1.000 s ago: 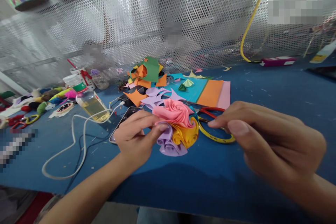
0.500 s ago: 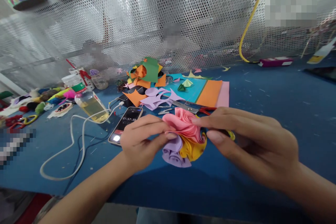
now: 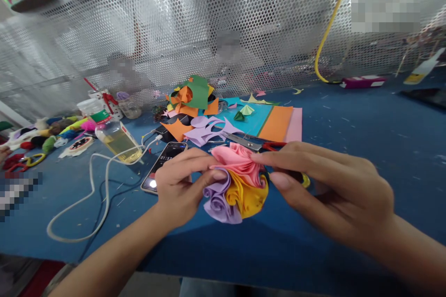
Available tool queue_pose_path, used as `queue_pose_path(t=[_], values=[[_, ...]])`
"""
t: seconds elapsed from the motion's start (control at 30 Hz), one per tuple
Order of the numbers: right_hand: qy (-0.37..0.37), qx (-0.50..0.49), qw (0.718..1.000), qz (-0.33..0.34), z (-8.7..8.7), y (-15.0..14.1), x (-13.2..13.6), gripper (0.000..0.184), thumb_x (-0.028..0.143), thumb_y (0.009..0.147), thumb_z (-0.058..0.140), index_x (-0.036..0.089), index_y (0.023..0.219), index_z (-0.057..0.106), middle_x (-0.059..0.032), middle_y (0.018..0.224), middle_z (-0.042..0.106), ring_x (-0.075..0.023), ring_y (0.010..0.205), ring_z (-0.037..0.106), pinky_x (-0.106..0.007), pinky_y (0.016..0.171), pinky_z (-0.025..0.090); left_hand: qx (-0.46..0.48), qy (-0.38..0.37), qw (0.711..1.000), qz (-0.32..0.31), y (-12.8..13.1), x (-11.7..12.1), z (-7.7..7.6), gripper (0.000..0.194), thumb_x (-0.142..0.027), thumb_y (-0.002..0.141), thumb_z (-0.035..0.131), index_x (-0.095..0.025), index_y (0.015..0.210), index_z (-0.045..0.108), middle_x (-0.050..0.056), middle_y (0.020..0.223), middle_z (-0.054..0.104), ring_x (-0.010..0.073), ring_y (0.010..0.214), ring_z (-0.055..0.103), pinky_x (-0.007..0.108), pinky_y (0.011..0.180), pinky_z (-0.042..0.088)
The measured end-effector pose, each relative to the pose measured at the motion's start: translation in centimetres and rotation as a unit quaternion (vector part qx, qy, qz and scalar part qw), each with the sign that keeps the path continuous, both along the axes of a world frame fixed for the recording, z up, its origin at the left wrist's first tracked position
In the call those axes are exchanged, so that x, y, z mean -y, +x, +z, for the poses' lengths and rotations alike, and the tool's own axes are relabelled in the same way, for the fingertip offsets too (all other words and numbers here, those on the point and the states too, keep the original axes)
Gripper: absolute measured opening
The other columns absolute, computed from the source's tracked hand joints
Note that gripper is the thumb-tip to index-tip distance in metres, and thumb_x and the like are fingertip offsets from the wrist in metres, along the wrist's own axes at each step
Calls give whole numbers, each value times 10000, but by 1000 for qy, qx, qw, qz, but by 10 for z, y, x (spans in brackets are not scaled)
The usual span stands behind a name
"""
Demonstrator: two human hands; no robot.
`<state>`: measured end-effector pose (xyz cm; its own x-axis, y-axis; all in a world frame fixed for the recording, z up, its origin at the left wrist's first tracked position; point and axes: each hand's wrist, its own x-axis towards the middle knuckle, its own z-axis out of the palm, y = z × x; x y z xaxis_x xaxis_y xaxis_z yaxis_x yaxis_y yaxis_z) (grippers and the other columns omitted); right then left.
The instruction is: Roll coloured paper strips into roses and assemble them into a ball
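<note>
I watched the left hand [image 3: 181, 183] pinch the ruffled rosette cluster [image 3: 240, 185] at centre frame; I couldn't tell whether the right hand [image 3: 336, 183], at its right edge, gripped too. I judged it light, soft, crushable, best held by outer folds.

Looks like a craft workshop: folded flowers [image 3: 245, 197] held over a blue table [image 3: 351, 120] strewn with offcuts [image 3: 198, 136], sheets [image 3: 276, 123] and scissors [image 3: 255, 146], a perforated screen [image 3: 188, 23] behind
</note>
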<state>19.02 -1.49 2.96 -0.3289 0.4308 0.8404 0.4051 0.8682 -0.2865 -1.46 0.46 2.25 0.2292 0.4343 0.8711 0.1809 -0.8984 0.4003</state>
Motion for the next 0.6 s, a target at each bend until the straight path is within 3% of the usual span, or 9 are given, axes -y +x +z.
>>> queue_pose_path(t=[0.27, 0.6], values=[[-3, 1, 1000, -13, 0, 1, -1, 214, 155, 836, 541, 236, 988, 669, -22, 746, 705, -130, 582, 630, -237, 535, 520, 0, -9, 1000, 19, 3, 1, 2, 59, -157, 776, 675, -182, 747, 720, 15, 623, 676, 103, 520, 604, 192, 458, 495], [-3, 25, 999, -20, -5, -2, -4, 189, 170, 845, 540, 165, 990, 662, -51, 782, 712, -135, 653, 642, -249, 624, 527, -51, 164, 982, 80, 1, -1, -3, 83, -124, 695, 741, -143, 747, 679, -5, 613, 644, 60, 497, 572, 135, 464, 482]])
